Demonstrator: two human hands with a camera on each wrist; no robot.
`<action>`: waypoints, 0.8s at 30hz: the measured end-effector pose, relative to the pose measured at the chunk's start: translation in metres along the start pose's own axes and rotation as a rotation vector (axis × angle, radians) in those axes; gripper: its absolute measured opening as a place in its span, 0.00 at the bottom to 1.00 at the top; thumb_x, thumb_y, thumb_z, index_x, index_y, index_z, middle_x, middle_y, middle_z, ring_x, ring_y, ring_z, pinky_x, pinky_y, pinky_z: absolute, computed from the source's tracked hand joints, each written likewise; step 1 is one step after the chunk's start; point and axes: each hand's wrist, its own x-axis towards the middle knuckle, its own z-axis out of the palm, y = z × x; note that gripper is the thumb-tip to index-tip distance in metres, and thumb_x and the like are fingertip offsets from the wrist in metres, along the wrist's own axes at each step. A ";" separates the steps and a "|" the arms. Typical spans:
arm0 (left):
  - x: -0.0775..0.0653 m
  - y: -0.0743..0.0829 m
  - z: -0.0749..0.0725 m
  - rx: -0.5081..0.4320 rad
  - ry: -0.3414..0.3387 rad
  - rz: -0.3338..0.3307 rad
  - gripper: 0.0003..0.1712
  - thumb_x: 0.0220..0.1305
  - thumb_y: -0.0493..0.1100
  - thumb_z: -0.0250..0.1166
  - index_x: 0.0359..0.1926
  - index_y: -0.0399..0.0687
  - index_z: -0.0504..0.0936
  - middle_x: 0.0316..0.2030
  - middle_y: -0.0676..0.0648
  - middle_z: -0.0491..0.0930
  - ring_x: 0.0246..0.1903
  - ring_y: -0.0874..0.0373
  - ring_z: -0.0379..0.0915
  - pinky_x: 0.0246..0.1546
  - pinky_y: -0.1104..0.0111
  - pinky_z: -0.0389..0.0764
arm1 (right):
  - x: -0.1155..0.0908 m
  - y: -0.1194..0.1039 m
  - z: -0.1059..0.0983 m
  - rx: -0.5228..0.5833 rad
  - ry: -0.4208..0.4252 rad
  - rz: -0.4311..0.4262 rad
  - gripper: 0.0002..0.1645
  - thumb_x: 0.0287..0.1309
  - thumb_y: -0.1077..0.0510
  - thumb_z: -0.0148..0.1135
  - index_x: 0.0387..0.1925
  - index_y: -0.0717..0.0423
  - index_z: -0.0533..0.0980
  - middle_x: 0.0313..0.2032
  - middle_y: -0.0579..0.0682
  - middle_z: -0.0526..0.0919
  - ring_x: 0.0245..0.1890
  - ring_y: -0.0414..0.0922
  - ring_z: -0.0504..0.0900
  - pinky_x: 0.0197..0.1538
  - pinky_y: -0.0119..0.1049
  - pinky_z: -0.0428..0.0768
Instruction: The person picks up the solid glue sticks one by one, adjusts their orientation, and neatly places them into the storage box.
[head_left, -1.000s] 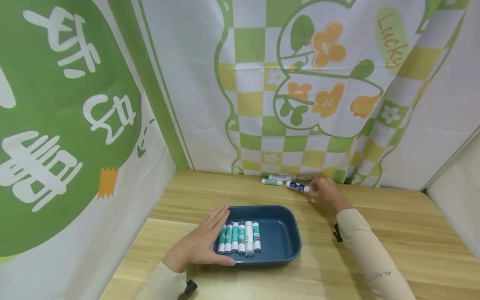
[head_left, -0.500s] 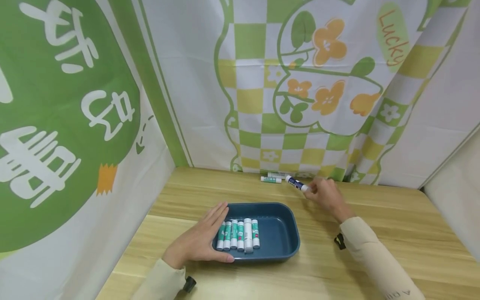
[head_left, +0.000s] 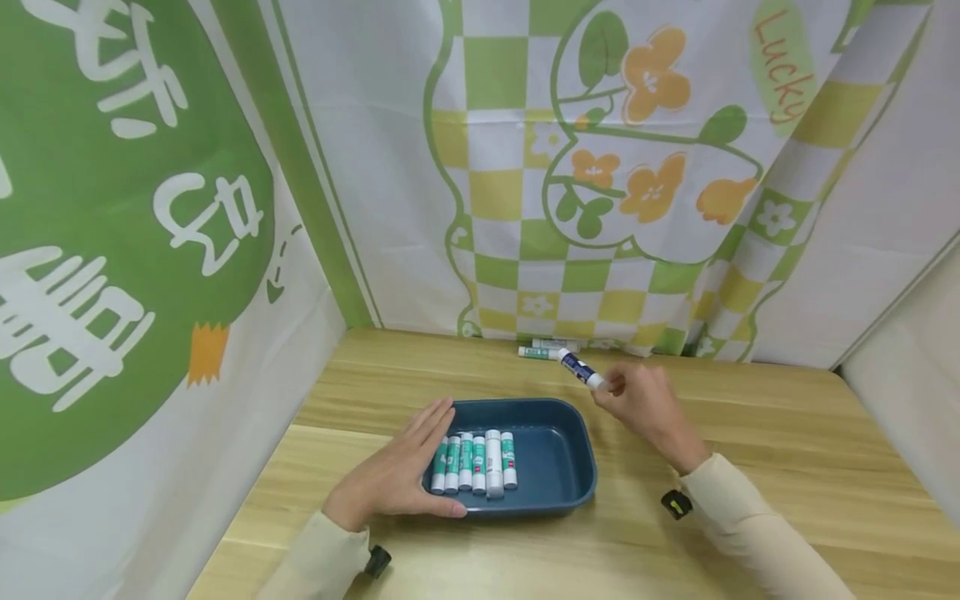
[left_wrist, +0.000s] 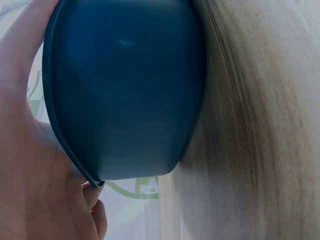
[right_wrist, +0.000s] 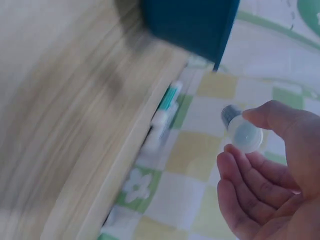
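My left hand (head_left: 401,467) lies along the left end of a dark blue rectangular tray (head_left: 573,496), fingers straight toward its back corner and thumb along its front rim. The left wrist view shows that hand against the rim of the tray's outer wall (left_wrist: 125,90). Between thumb and fingertips, my right hand (head_left: 648,408) pinches one end of a glue stick (head_left: 577,367) with a navy label. It slants above the table beyond the tray. The right wrist view looks onto the white end (right_wrist: 246,136) of this stick.
Inside the tray, several green-labelled glue sticks (head_left: 466,462) stand in a row with a larger white one (head_left: 493,467). Two more, a green-labelled stick (head_left: 536,352) and a whitish stick (head_left: 555,343), lie at the table's back edge against a patterned curtain (head_left: 502,275).
My right hand has drawn the navy glue stick off the back of the table, toward the tray and slightly left, tilting it more. The left hand has stayed on the tray.
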 end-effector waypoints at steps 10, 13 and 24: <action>0.001 0.000 0.000 -0.019 -0.009 -0.015 0.79 0.51 0.82 0.69 0.85 0.39 0.42 0.86 0.41 0.35 0.86 0.42 0.33 0.82 0.46 0.51 | -0.029 -0.033 0.007 0.015 0.027 0.015 0.08 0.55 0.59 0.78 0.32 0.61 0.87 0.27 0.53 0.91 0.23 0.38 0.86 0.22 0.27 0.78; 0.001 0.000 0.000 -0.026 -0.011 -0.017 0.79 0.51 0.82 0.69 0.85 0.39 0.42 0.86 0.43 0.33 0.86 0.43 0.32 0.83 0.45 0.51 | -0.038 -0.044 0.009 0.032 -0.012 0.051 0.09 0.56 0.57 0.77 0.32 0.60 0.87 0.28 0.51 0.91 0.21 0.35 0.82 0.21 0.27 0.76; 0.002 0.001 0.000 -0.031 -0.007 -0.024 0.79 0.51 0.81 0.70 0.85 0.39 0.43 0.86 0.43 0.35 0.86 0.43 0.33 0.83 0.45 0.51 | -0.061 -0.080 0.031 -0.090 -0.022 0.050 0.13 0.49 0.54 0.83 0.28 0.58 0.87 0.22 0.47 0.88 0.16 0.32 0.74 0.20 0.24 0.73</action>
